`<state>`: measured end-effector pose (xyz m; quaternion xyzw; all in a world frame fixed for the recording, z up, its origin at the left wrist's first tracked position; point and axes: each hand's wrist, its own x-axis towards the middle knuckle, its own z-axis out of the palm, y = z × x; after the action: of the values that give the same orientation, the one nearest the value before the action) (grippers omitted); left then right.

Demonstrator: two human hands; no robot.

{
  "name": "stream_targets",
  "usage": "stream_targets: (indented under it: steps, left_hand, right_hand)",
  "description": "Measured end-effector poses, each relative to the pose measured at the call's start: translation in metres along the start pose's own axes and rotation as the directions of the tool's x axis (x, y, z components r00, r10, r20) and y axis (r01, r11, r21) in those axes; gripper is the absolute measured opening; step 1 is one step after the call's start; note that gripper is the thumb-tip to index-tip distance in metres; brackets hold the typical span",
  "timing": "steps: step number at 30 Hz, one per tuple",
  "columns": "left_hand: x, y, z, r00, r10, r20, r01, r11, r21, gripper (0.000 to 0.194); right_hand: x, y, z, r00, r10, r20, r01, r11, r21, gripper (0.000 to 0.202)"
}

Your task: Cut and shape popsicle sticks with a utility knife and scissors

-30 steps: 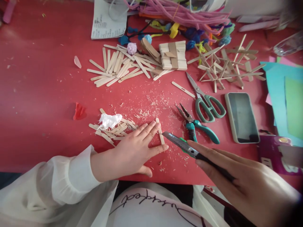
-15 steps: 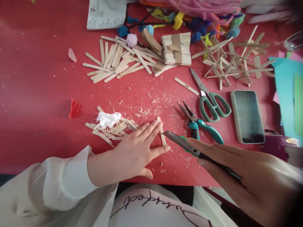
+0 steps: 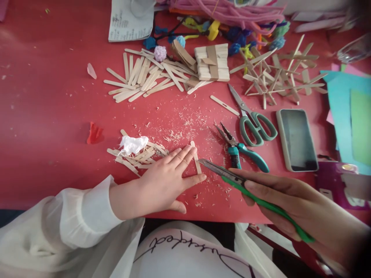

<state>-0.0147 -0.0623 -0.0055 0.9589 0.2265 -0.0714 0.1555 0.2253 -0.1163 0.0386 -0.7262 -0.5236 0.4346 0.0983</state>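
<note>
My left hand (image 3: 165, 185) lies flat with its fingers spread on the red table (image 3: 52, 108). Its fingertips touch a single wooden craft stick (image 3: 196, 161), pressing it down near both ends. My right hand (image 3: 284, 200) is closed around a green utility knife (image 3: 246, 189). The blade points left, its tip close beside the middle of that stick; whether it touches is hard to tell. Fine wood shavings (image 3: 176, 133) are scattered above and around the stick. Left of my left hand, several sticks (image 3: 127, 164) lie under a crumpled white piece (image 3: 133, 145).
Pliers (image 3: 234, 148), scissors (image 3: 252, 119) and a phone (image 3: 297, 139) lie to the right. Further back are loose sticks (image 3: 136, 77), a banded stick bundle (image 3: 213, 63), joined sticks (image 3: 278, 77) and pink pipe cleaners (image 3: 232, 13). A slotted stick (image 3: 224, 105) rests near the scissors.
My right hand has turned the knife, so its green side now shows. The blade tip stays near the stick. The whole view has shifted slightly; my left hand keeps its pose.
</note>
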Motion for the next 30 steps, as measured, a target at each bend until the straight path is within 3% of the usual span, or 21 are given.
stream_targets:
  steps: [2,5,7,11,17,30]
  left_hand:
    - [0.0,0.0,0.0,1.0,0.0,0.0,0.0,1.0,-0.002,0.088]
    - [0.0,0.0,0.0,1.0,0.007,-0.006,-0.007,1.0,0.01,0.088]
    - [0.0,0.0,0.0,1.0,0.01,-0.012,-0.009,1.0,0.02,0.088]
    - [-0.001,0.001,-0.004,1.0,0.002,-0.013,-0.002,0.999,0.042,0.085]
    - [-0.003,0.001,-0.003,0.999,-0.003,-0.036,0.006,0.998,0.06,0.085]
    - [-0.002,0.0,0.002,0.998,0.006,-0.067,-0.002,0.998,0.058,0.086]
  right_hand:
    - [-0.001,-0.006,-0.002,0.988,0.04,0.152,-0.044,0.999,0.028,0.042]
    - [-0.004,-0.015,-0.003,0.985,-0.155,0.072,0.165,0.972,-0.169,0.041]
    - [-0.007,-0.018,-0.002,0.948,-0.317,0.006,0.304,0.904,-0.3,0.038]
    - [-0.014,-0.017,0.001,0.883,-0.468,-0.012,0.41,0.785,-0.465,0.038]
    - [-0.017,-0.018,-0.001,0.842,-0.539,-0.021,0.429,0.692,-0.581,0.039]
    - [-0.012,-0.02,0.0,0.852,-0.524,0.0,0.431,0.701,-0.569,0.041]
